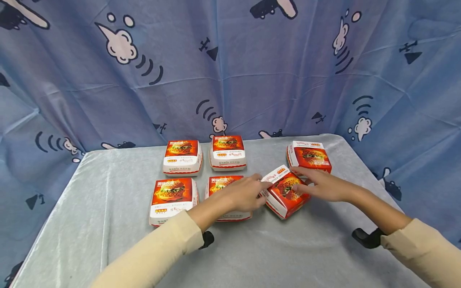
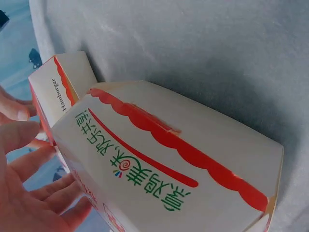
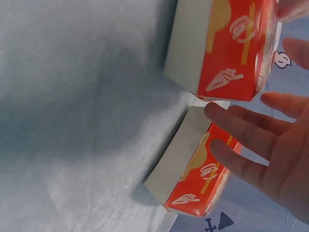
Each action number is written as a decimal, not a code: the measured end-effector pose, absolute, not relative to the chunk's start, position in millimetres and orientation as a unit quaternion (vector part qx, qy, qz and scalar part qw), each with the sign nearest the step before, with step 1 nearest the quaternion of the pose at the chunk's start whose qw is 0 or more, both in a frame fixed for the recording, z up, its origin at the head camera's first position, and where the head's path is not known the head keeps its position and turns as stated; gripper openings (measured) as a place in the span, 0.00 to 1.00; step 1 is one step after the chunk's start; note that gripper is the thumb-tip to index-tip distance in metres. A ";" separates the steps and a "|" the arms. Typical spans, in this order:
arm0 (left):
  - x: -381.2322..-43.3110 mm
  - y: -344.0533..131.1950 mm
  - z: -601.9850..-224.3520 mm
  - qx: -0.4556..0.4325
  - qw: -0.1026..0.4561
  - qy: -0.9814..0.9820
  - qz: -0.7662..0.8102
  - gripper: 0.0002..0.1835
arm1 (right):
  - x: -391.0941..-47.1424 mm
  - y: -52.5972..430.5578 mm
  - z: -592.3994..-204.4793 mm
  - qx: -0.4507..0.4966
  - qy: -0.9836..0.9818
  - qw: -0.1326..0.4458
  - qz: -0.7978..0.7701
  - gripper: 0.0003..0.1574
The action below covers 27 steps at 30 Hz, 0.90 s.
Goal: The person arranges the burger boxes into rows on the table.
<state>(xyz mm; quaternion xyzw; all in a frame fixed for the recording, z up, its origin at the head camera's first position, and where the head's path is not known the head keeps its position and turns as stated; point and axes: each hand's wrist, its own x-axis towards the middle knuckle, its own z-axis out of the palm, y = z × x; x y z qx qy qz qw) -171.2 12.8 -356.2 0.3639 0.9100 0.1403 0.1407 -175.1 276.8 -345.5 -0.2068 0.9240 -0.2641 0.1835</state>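
Observation:
A red and white hamburger box sits turned at an angle between my two hands. My left hand reaches over the front middle box, its fingertips at the turned box's left edge. From the right, my right hand has its fingers at the box's upper and right side. In the right wrist view, the right fingers are spread and fairly straight beside the turned box. The left wrist view has the front middle box large in front, partly covering the left hand.
Similar boxes stand at the front left, back left, back middle and back right. They rest on a grey cloth-covered table. A blue patterned curtain hangs behind and beside it.

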 end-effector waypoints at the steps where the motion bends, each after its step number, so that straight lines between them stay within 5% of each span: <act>1: -170.5 12.8 -356.0 0.366 0.139 0.910 0.137 0.26 | -174.7 278.2 -345.2 -0.207 0.924 0.184 -0.262 0.44; 27: -163.1 18.7 -355.3 0.388 0.156 0.896 0.152 0.28 | -177.0 276.2 -352.2 -0.221 0.915 0.213 -0.263 0.43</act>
